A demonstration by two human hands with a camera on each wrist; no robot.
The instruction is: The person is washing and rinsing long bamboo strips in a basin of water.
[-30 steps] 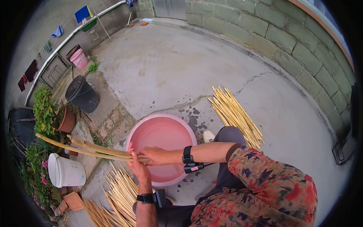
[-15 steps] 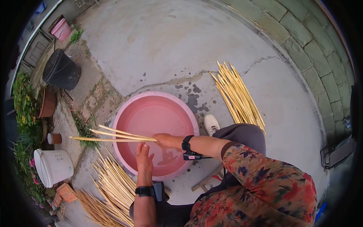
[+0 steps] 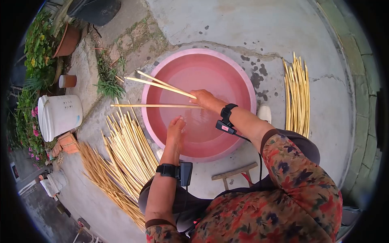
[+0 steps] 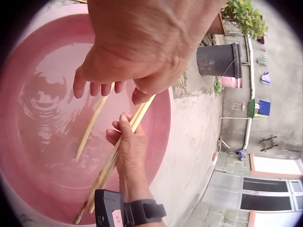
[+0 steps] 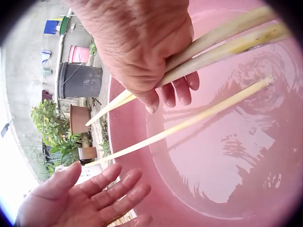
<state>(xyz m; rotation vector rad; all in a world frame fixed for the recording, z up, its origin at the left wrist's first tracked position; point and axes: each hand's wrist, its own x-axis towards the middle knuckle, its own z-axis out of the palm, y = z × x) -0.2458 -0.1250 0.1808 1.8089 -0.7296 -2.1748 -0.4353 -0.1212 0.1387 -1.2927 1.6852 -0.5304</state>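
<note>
Two pale peeled sticks (image 3: 162, 84) are gripped by the right hand (image 3: 204, 99) above the pink basin (image 3: 250, 97), which holds some water. A third stick (image 3: 158, 105) lies apart from them, across the basin's left rim, one end at the water; in the right wrist view this stick (image 5: 189, 124) touches neither hand. The left hand (image 3: 177, 128) is over the basin's lower left part, just below the loose stick. In the right wrist view the left hand (image 5: 90, 196) shows its palm, fingers spread and holding nothing. The right hand (image 4: 130, 146) curls round the two sticks in the left wrist view.
Left of the basin lies a fanned pile of pale sticks (image 3: 131, 150), with thinner brown ones (image 3: 109, 178) beside it. Another bundle (image 3: 297, 97) lies to the right. A white bucket (image 3: 60, 115), plants and bricks stand at the left; a wooden stool (image 3: 235, 171) is near the knees.
The left hand has let go of the sticks. One stick has separated from the three in the right hand and dropped onto the basin. The head view has tilted down.
</note>
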